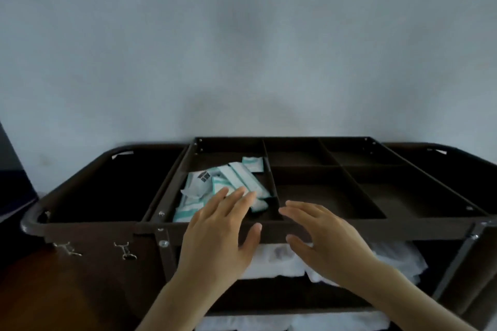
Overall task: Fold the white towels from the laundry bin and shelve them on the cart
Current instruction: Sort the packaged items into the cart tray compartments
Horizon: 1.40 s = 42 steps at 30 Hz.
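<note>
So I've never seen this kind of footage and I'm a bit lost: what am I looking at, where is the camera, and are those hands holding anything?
There is no machine here. A person wears one camera on the head, so you look forward and down along their arms. The left hand and right hand are spread open above the front edge of a dark cart, holding nothing. On top of the cart is a tray split into compartments, and the left one holds white-and-teal packets. Under it, white towels lie on a shelf. Behind is a plain wall.
</note>
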### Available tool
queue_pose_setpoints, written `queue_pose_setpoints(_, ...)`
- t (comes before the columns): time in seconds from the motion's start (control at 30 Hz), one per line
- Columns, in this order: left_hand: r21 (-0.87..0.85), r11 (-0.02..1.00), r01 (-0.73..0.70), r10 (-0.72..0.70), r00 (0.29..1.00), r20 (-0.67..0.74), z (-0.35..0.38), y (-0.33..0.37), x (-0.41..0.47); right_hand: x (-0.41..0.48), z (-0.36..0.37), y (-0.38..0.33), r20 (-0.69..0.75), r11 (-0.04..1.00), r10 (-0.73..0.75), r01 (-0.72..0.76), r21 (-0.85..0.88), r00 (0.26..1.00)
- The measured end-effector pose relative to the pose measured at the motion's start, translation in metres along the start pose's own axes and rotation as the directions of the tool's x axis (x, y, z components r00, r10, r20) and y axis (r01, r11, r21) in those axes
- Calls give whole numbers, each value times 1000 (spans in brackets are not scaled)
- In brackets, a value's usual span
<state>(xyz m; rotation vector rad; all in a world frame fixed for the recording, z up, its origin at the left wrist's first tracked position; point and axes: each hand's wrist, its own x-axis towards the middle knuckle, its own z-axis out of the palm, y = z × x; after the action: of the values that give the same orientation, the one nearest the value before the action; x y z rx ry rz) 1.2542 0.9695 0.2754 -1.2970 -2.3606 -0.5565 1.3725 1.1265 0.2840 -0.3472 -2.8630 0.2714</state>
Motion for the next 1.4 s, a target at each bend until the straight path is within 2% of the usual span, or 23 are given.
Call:
queue_pose_setpoints(0.2, -31, 997, 75, -73, 996, 49, -19, -14, 10, 26, -11, -10, -85, 997, -51, 55, 50, 995)
queue_pose_setpoints(0.57, -78, 997, 4, -10, 997, -79, -24, -47, 38, 75, -10, -34, -159, 996, -44, 56, 69, 986)
queue_pose_setpoints(0.8, -94, 995, -17, 10, 997, -71, -1, -66, 71, 111, -3, -27, -148, 995, -10, 25, 100, 989)
queue_pose_setpoints(0.9, -96, 995, 12, -13, 1000, -16, 19, -66, 90, 131, 1, -8, -133, 993, 8, 8, 114, 991)
queue_pose_setpoints(1.07, -93, 993, 69, -72, 997, -36, 47, -70, 133, 176, 13, 24, -90, 993, -39, 48, 107, 995)
queue_pose_setpoints(1.23, -70, 986, 151, -150, 989, 8, 70, -83, 163, 208, 34, 57, 1, 990, -50, 49, 131, 999)
queue_pose_setpoints(1.4, -9, 978, 210, -206, 966, 157, 91, -110, 181, 232, 55, 76, 107, 994, -29, 18, 104, 994)
